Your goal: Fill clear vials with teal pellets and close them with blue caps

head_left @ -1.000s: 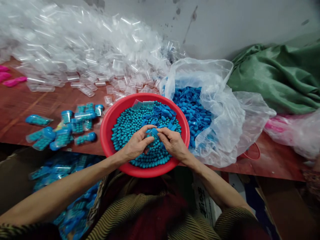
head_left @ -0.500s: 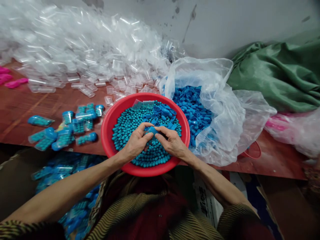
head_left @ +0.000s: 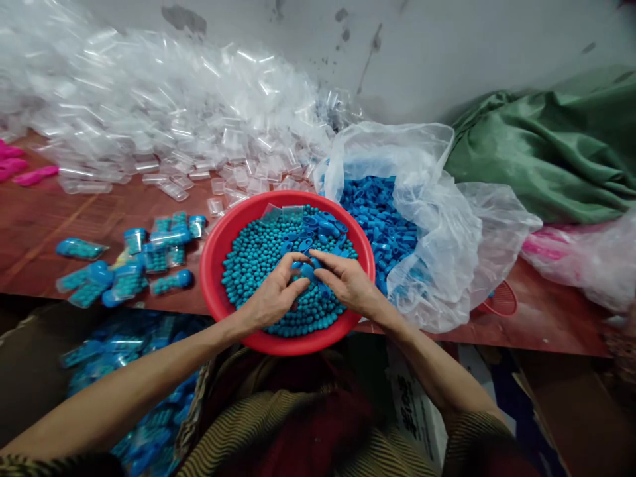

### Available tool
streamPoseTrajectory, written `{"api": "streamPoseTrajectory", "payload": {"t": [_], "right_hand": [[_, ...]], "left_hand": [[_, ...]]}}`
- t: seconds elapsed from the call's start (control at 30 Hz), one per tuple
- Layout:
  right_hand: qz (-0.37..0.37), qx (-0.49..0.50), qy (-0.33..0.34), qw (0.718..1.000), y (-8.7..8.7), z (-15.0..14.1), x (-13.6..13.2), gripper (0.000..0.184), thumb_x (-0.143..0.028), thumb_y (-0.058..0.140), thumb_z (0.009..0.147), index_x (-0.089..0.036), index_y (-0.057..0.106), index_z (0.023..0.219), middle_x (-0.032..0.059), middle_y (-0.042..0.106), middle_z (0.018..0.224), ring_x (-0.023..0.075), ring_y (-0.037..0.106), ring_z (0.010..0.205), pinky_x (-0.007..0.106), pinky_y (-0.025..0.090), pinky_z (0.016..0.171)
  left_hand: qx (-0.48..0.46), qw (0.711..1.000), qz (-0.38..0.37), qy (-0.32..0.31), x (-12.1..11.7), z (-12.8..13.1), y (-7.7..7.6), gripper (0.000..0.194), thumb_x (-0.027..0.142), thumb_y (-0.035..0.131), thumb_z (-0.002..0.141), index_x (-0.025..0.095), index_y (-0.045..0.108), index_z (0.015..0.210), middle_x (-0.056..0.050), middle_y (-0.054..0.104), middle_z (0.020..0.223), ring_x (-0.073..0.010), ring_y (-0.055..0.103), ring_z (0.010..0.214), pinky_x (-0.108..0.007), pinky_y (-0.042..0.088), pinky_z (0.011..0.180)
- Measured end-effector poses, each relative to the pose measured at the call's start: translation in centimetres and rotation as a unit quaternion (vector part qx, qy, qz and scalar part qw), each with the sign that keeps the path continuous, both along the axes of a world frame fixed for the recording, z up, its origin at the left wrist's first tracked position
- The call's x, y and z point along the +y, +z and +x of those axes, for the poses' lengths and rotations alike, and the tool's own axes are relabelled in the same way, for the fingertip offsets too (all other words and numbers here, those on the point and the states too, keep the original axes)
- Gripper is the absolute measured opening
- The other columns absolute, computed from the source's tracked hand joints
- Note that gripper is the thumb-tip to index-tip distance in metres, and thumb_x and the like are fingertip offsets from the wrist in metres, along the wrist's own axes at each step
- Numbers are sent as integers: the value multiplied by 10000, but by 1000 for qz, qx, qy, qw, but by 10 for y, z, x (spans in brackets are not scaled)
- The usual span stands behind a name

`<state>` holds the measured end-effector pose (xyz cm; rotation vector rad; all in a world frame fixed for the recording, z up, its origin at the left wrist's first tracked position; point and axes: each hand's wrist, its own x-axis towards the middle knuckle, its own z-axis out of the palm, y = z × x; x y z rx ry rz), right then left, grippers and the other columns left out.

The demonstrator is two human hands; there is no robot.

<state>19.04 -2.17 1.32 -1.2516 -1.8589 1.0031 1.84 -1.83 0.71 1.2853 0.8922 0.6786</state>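
Red basin (head_left: pixel 212 271) sits mid-frame on the surface (head_left: pixel 30 248), bearing teal beads (head_left: pixel 248 265), with blue pieces (head_left: pixel 325 226) towards its upper right. Above the beads, the left hand's (head_left: pixel 276 289) grip is closed around a blue-topped item (head_left: pixel 307 271); whether the right hand's (head_left: pixel 354 283) grip, just beside, holds anything, I cannot tell.

Illegible black characters (head_left: pixel 407 403) on white panel (head_left: pixel 428 424)

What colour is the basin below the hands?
The basin is red, showing best in the head view.
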Motion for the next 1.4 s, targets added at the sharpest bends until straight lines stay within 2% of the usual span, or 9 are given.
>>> {"api": "streamPoseTrajectory", "payload": {"t": [0.1,0.2,0.5,0.7,0.83,0.97,1.13,1.2,1.4], "right_hand": [[55,-121,56,989,2,-9,-9,695,-383,593,801,-135,317,1388,180,481,1300,288,469,1205,452,426,956],[61,-216,52,973,0,-18,-15,1002,-469,662,711,-102,95,1451,233,429,1295,341,520,1116,475,499,813],[142,-335,14,931,-7,-32,-18,924,-481,584,708,-84,175,1434,179,539,1052,274,593,820,318,491,543],[83,-362,23,928,-8,-38,-19,855,-490,527,772,-95,170,1441,193,521,1121,285,604,825,364,505,594],[33,-286,85,954,-7,-32,-15,928,-461,558,790,-152,2,1467,215,416,1319,275,597,927,396,509,714],[18,-181,50,982,-14,-13,-1,904,-409,566,819,-181,-21,1466,193,413,1361,221,602,928,376,491,791],[55,-263,56,962,-10,-4,23,437,-308,501,881,-171,453,1293,103,621,1112,219,593,991,353,452,858],[92,-326,72,938,-4,-12,36,325,-286,463,901,-172,527,1199,93,626,1079,217,592,986,329,456,832],[155,-461,55,872,-1,-67,93,260,-267,374,929,-163,526,1112,123,566,1082,231,591,921,303,467,678]], "left_hand": [[-7,1000,-3,30,-2,3,1,386,300,496,827,202,365,1178,61,448,659,-54,383,438,-186,341,410],[-15,998,27,47,-1,4,-2,456,261,528,800,177,394,1228,41,468,693,-74,405,541,-203,370,518],[-4,995,48,84,-5,7,-8,265,313,525,801,165,498,1019,31,463,707,-109,444,648,-223,396,619],[84,987,88,102,-3,12,-17,171,246,460,818,163,491,965,-12,535,838,-142,500,767,-276,432,740],[158,977,132,60,2,-8,-7,264,279,443,830,175,508,1065,-3,555,771,-151,513,700,-286,430,710],[311,918,207,134,8,-64,22,409,369,432,842,208,446,1218,-16,591,821,-161,541,688,-284,424,671],[593,728,254,232,26,-130,40,508,401,397,851,160,428,1297,-117,618,986,-296,588,898,-394,428,760],[618,684,296,250,37,-134,36,488,387,396,853,132,466,1263,-155,604,1074,-325,564,996,-408,418,811],[526,748,348,207,72,-83,33,379,340,391,857,159,600,1116,-101,683,921,-236,623,864,-310,433,759]]}}
